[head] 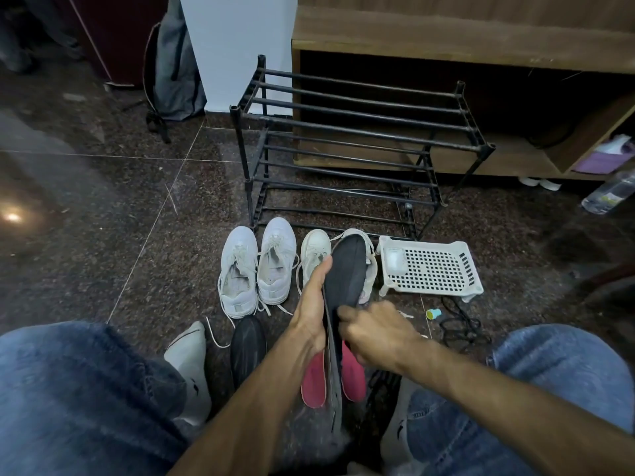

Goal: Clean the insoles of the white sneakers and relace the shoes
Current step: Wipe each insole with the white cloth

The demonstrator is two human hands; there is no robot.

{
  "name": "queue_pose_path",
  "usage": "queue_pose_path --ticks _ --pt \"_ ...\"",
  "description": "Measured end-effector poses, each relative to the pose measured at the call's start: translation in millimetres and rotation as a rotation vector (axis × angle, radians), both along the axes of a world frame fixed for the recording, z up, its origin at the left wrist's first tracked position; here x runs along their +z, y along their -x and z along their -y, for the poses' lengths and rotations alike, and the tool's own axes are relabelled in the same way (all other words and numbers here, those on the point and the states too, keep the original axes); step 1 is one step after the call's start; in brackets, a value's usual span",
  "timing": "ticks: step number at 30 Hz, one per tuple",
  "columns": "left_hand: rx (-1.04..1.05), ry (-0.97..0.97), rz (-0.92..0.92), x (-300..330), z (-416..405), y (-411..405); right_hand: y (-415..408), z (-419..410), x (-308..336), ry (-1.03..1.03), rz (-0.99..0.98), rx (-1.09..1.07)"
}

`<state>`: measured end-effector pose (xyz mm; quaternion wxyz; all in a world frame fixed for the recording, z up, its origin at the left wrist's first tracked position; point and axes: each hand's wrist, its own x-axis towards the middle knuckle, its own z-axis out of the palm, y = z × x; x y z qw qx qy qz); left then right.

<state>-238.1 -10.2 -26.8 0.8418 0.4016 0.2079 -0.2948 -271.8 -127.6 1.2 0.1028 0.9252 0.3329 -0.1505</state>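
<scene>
My left hand [311, 304] holds a long dark insole [347, 269] up by its left edge, fingers along its back. My right hand [374, 329] is curled against the insole's face near its middle; whether it holds a cloth I cannot tell. Two red insoles [314, 379] lie on the floor under my hands. Another dark insole [248, 345] lies to the left. A pair of white sneakers [257, 266] stands on the floor ahead, laces loose. A second white pair [314, 252] stands right of it, partly hidden by the held insole.
A black metal shoe rack [343, 139] stands behind the shoes, against a wooden cabinet [446, 39]. A white plastic basket [429, 269] lies at the right, with a black cord [460, 324] and small yellow cap [433, 314] near it. My jeans-clad knees frame the bottom. A plastic bottle [610, 194] lies far right.
</scene>
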Motion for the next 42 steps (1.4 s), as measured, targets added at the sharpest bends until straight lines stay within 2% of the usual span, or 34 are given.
queue_pose_path --ticks 2,5,8,12,16,20,23,26,30,36,42 --pt "0.000 0.036 -0.002 2 -3 0 1 3 -6 0.014 0.029 0.030" --pt "-0.006 0.121 0.008 4 -3 0 -18 7 1 -0.180 0.147 -0.200" --pt "0.040 0.136 0.025 4 0 0 -45 6 14 -0.227 0.269 -0.446" --pt "0.078 0.096 0.048 2 -1 0 -52 6 9 -0.418 0.170 -0.714" --pt "0.119 0.091 0.012 -4 -9 -2 -13 -12 -11 -0.458 0.011 -0.689" --pt "0.104 0.121 0.000 -10 -3 4 -25 -6 -15 -0.661 0.086 -0.954" --pt "0.084 0.056 0.023 -12 6 10 -50 0 -9 -0.804 0.158 -1.117" --pt "0.129 0.055 0.034 -10 7 6 -56 2 -3 -0.786 0.141 -1.087" --pt "0.111 0.132 0.027 -9 4 3 -28 -4 -9 -0.600 0.129 -0.885" --pt "0.115 0.054 0.043 -9 6 7 -52 9 -12 -0.776 0.177 -1.128" --pt "0.095 0.086 0.046 -13 3 2 -19 -1 -17 -0.725 0.076 -1.020"
